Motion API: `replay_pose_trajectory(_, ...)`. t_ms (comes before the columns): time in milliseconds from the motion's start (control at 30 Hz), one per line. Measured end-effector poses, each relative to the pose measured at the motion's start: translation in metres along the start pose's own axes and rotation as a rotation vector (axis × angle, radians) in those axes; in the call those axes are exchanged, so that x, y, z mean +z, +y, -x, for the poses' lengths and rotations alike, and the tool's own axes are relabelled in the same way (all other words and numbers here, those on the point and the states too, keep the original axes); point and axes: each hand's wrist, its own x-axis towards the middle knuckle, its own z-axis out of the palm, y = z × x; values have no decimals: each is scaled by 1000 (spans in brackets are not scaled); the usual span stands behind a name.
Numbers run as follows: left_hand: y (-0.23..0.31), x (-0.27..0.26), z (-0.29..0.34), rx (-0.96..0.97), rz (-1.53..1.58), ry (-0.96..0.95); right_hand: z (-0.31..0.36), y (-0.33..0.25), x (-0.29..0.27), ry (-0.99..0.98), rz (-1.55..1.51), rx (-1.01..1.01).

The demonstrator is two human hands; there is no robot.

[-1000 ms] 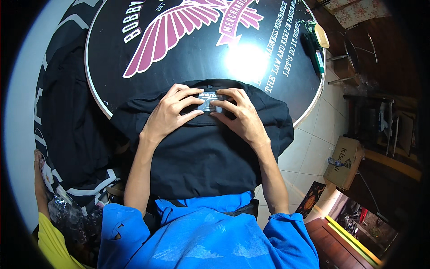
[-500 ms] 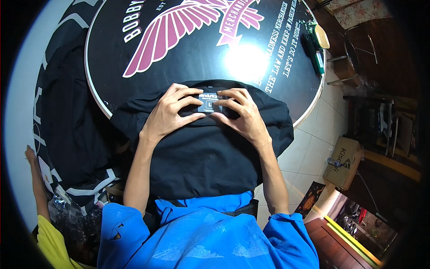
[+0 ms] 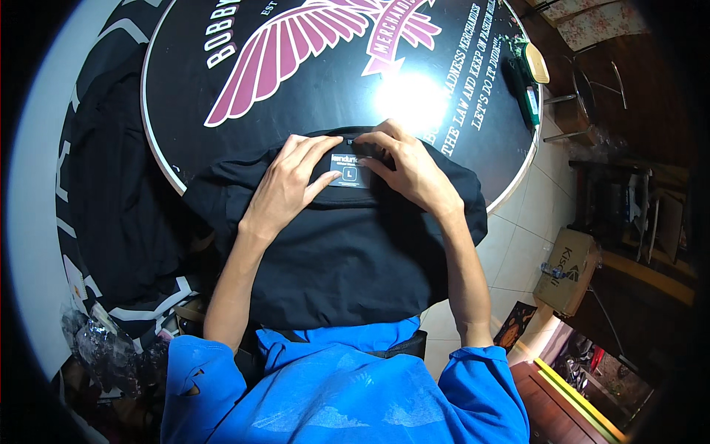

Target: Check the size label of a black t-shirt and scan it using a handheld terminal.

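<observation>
A black T-shirt (image 3: 340, 259) lies spread from my lap up onto the round table's near edge, its neck opening facing up. Inside the neck sits a dark rectangular label (image 3: 350, 180) with white print, and a small tag (image 3: 350, 140) shows at the collar just above it. My left hand (image 3: 292, 177) rests on the shirt left of the label, fingers stretched to the collar and thumb apart at the label's left edge. On the other side my right hand (image 3: 410, 166) has its fingertips by the small tag and its thumb apart at the label's upper right.
The round black table (image 3: 310, 111) carries a pink wing design and a bright glare spot. A green-handled brush (image 3: 529, 92) lies at its right rim. Dark cloth (image 3: 122, 200) and crumpled clear plastic (image 3: 111, 348) are on the left. A cardboard box (image 3: 568, 270) stands at right.
Both hands have moved off the label's sides, their fingers now up at the collar, so more of the label shows. The other person's arm and yellow sleeve at left have left the view.
</observation>
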Motion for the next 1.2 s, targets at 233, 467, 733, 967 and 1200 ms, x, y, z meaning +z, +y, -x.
replay_pose_trajectory(233, 1, -4, -3, -74, 53, -31, -2, 2, -12, -98, -9, 4)
replay_pose_trajectory(467, 0, -3, -3, -74, 39, -31, -3, 15, -19, -172, 225, -316)
replay_pose_trajectory(733, -1, -4, -2, -59, 45, -32, -7, 24, -16, -244, 365, -425)
replay_pose_trajectory(967, -5, -2, 4, 66, -17, -23, 15, 3, -3, -63, 218, -262)
replay_pose_trajectory(1200, -4, 3, 12, 120, -90, 38, 49, -14, 23, 93, 294, -126)
